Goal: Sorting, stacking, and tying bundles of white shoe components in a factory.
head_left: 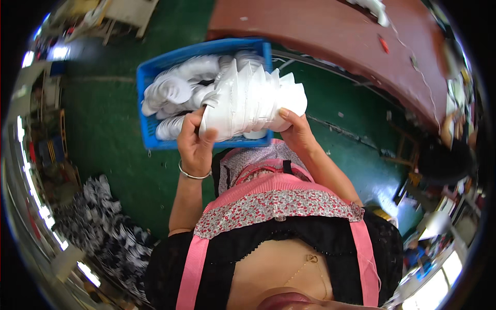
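A long stack of nested white curved pieces [253, 101] with pointed edges is held between my two hands. Their exact kind I cannot make out. At the left end, my left hand [196, 142] grips the stack with fingers and thumb. My right hand [298, 132] clasps the other end, its thumb on the near side and the fingers hidden behind. Below the stack stands a blue plastic crate [142, 98], holding more white pieces [173, 90] in bundles, slightly blurred.
A brown-topped table [330, 36] runs from the top centre to the right, with a small red item [383, 44] and a cord on it. A black-and-white heap [106, 227] lies on the green floor [113, 124] at lower left. Another person's hand [448, 129] shows at far right.
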`<state>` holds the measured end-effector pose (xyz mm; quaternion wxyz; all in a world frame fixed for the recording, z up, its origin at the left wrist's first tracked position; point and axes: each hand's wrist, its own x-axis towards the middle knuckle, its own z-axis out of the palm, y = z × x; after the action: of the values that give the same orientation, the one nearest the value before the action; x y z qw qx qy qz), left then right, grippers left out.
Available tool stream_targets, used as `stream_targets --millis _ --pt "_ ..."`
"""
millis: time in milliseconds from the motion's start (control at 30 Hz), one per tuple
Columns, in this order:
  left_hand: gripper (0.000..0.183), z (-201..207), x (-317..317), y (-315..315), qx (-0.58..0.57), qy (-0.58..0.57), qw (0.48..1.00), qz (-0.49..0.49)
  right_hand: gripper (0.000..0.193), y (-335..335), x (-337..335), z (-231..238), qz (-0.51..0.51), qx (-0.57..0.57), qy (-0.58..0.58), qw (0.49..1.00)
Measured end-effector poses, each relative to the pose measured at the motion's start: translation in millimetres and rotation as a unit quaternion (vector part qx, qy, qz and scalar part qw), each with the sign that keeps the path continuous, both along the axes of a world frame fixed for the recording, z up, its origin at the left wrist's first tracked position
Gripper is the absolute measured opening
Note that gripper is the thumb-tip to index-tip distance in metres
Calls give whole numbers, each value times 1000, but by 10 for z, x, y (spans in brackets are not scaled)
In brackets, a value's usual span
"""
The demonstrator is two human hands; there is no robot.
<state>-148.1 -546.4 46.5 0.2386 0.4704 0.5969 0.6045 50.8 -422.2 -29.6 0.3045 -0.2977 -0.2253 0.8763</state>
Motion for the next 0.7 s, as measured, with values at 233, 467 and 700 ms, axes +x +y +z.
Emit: stream_targets --millis 233,467,700 --pt "54 261 1512 983 5 1 1000 -11 69 559 1570 492 -155 48 8 987" --pt "56 476 2014 1569 -91 -178 967 -157 66 677 2213 674 -254 63 27 965" --pt "54 522 1980 1928 -102 -190 958 -188 69 1010 2243 690 -244 73 19 967"
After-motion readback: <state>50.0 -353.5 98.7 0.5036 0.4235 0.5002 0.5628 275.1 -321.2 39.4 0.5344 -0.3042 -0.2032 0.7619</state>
